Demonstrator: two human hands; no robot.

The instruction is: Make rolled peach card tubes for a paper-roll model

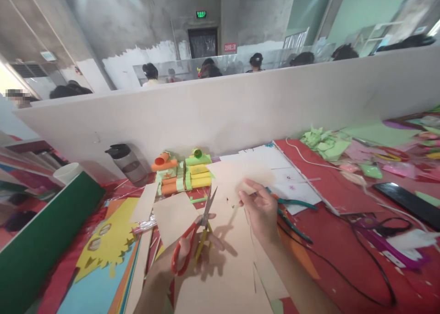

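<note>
You have a pair of scissors point(207, 213) in your left hand point(197, 250), your fingers gripping the red and yellow handles and the blades pointing up and away from you, slightly parted. Your right hand point(260, 208) is beside them with thumb and fingertips drawn together; whether a tiny scrap is pinched there, you cannot tell from this view. Both hands are above a large peach paper sheet point(220, 300) spread on the red table point(330, 231), where a small dark red fleck point(227, 199) shows beyond the blades.

As for progress, some of your papercraft looks well advanced: orange paper tubes point(169, 185) and yellow paper tubes point(200, 179), wrapped with light green strips point(180, 176), lie grouped near the white partition point(220, 117). The yellow paper sheet point(117, 240) at left has openings and a jagged edge, so cutting there seems done, at least in part. What is left appears to be fine cutting: your scissors are out, whereas the peach paper square point(173, 217) left of the blades looks plain. How many pieces remain, the view does not settle.
</note>
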